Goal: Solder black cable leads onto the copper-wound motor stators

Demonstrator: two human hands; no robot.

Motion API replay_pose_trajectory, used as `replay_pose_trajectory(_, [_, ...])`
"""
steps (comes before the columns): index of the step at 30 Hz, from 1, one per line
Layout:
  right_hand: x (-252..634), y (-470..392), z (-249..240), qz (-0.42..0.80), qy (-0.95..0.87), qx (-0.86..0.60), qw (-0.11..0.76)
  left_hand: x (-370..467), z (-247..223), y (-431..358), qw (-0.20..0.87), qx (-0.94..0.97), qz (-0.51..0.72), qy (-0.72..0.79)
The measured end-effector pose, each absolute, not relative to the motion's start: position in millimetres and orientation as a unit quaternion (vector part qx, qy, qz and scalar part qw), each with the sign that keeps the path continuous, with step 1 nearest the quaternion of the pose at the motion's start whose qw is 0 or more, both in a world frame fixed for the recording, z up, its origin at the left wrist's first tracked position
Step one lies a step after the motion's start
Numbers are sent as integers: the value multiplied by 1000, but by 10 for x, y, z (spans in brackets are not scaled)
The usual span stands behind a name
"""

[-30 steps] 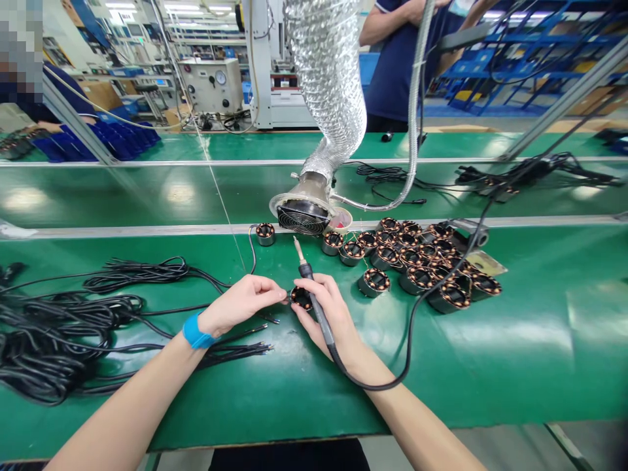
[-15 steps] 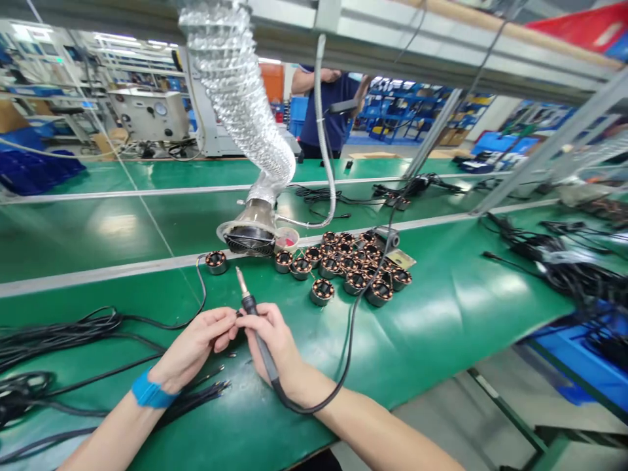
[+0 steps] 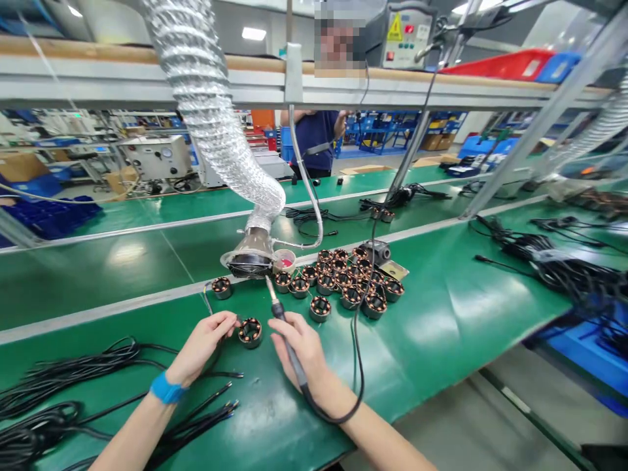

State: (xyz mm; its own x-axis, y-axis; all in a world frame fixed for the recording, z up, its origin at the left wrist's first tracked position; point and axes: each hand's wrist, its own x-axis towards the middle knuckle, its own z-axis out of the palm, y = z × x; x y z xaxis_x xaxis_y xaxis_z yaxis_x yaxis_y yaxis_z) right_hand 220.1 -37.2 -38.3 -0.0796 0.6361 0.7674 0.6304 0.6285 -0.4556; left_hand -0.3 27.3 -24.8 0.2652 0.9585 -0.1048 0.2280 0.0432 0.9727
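Coil ring (image 3: 250,333) in front of fan (image 3: 251,267), iron in grip.
On remote view I see R hand (image 3: 301,353) gripping soldering iron (image 3: 278,310), tip nr fan. L hand (image 3: 209,340), front-L of fan, fingertips closed at coil ring's edge; can't tell on what. Coil cluster (image 3: 351,296) R of fan.

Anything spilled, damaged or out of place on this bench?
Nothing looks spilled or damaged. The black cables on the left lie in loose loops, untidy rather than wrong. One copper-wound ring sits by the fan, apart from the cluster. The right hand holds a soldering iron.
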Motion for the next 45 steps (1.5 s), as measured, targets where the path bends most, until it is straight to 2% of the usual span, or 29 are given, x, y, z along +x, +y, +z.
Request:
replay_pose_trajectory(4, [2569,-397,-427,-139,-755,-411,492,-25,-217,558,425,659,334,523])
replay_pose_trajectory(8, [2870,-326,-678,-200,-718,-485,458,-62,-196,875,373,657,361,547])
replay_pose_trajectory(13, [2942,-213,-882,-146,-679,-599,399,-238,-15,1000,339,620,394,588])
replay_pose_trajectory(16, [2893,-187,-836,-107,-676,-607,403,-306,108,903,256,654,370,609])
replay_pose_trajectory(21, [2798,-225,-714,-107,-677,-581,439,-150,140,757,142,812,211,526])
replay_pose_trajectory(25, [2718,-384,-681,-95,-689,-563,446,-2,121,800,83,839,58,534])
replay_pose_trajectory(31, [2605,-669,-620,-19,-721,-522,455,101,53,938,21,826,-31,562])
replay_pose_trajectory(40, [2581,-677,-571,-21,-711,-506,488,-152,-119,1185,42,836,13,547])
replay_pose_trajectory(45, [2628,-589,-655,2,-691,-503,519,-336,189,1632,-15,800,-5,599])
